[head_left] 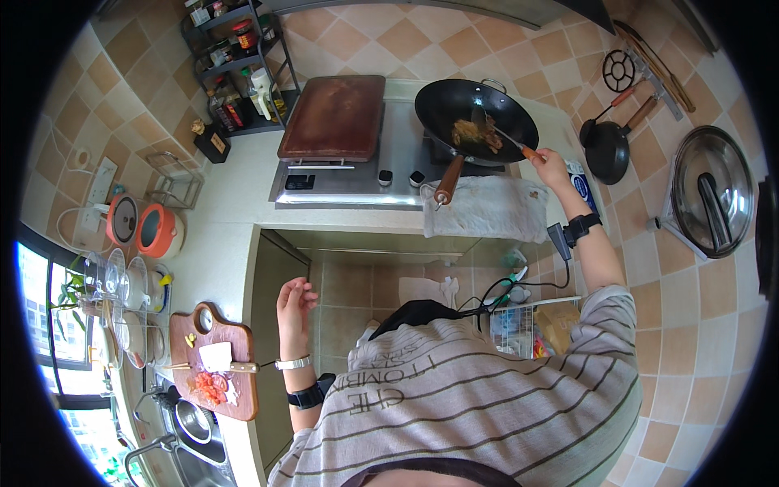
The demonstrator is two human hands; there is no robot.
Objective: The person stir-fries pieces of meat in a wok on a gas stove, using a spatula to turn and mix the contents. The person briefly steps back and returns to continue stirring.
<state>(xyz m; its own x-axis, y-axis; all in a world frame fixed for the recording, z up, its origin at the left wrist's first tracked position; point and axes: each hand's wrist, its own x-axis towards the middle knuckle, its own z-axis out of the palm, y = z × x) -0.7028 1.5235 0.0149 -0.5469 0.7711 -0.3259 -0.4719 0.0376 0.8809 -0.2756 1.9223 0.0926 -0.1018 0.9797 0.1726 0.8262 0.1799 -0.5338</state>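
My right hand (551, 169) grips the wooden handle of a metal spatula (506, 135). Its blade rests among browned food (473, 134) inside a black wok (426, 109) on the gas stove's right side. The wok's wooden handle (449, 181) points towards me, held by neither hand. Off to the left, my left hand (296, 298) hangs in the air beside the counter edge, fingers loosely curled and holding nothing. Nearest to it is a wooden cutting board (243, 341) bearing a cleaver (216, 357), chopped red pieces (210, 387) and small yellow bits (190, 339).
A brown board-like cover (335, 119) lies over the left burner. A grey cloth (487, 207) drapes the counter's front edge below the wok. Left of the stove stand a spice rack (243, 64) and an orange-rimmed pot (159, 230). A sink (204, 465) and dish rack (131, 329) lie further left.
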